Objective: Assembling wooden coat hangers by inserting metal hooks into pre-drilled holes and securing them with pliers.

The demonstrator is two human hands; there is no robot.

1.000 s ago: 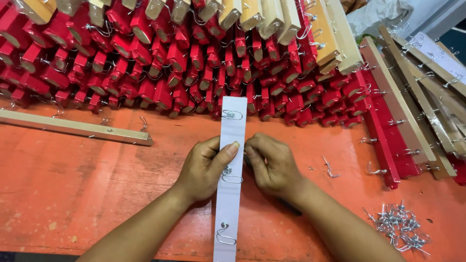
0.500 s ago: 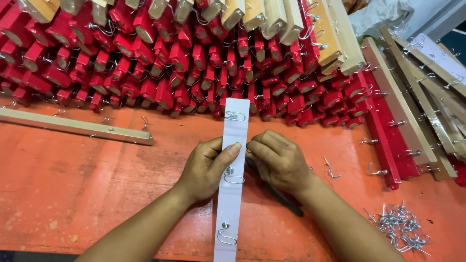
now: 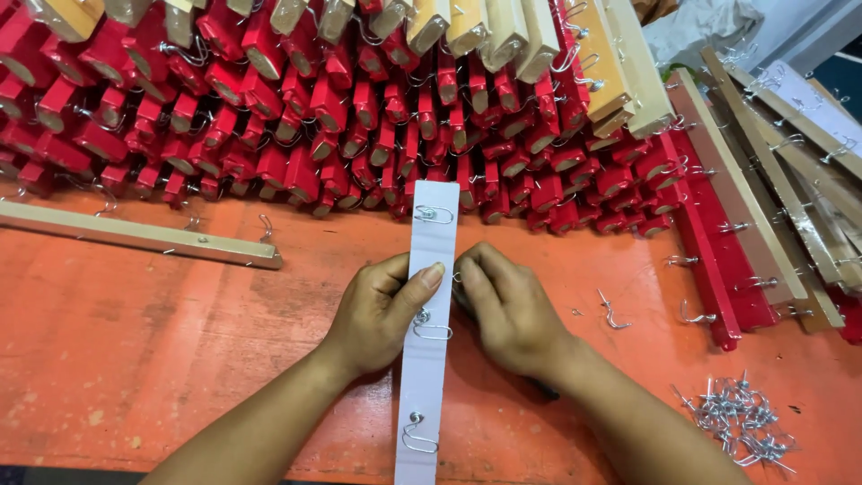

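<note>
Centrally, a long white wooden strip [image 3: 427, 359] lay flat on the orange table [image 3: 135, 350], running away from the person between both hands, with wire hooks [image 3: 433, 214] fixed along it. The left hand [image 3: 382, 310] pressed down on the strip, thumb across its face, seemingly to keep it from sliding. The right hand [image 3: 507, 310] rested against the strip's right edge, fingers curled; whether it gripped anything could not be made out, though a dark tip showed beneath its wrist. Beyond the hands, red-painted strips [image 3: 359, 117] were stacked in rows. To the right lay loose metal hooks [image 3: 736, 418]; to the left, a bare wooden strip [image 3: 135, 235]. The white strip's near end was cut off.
</note>
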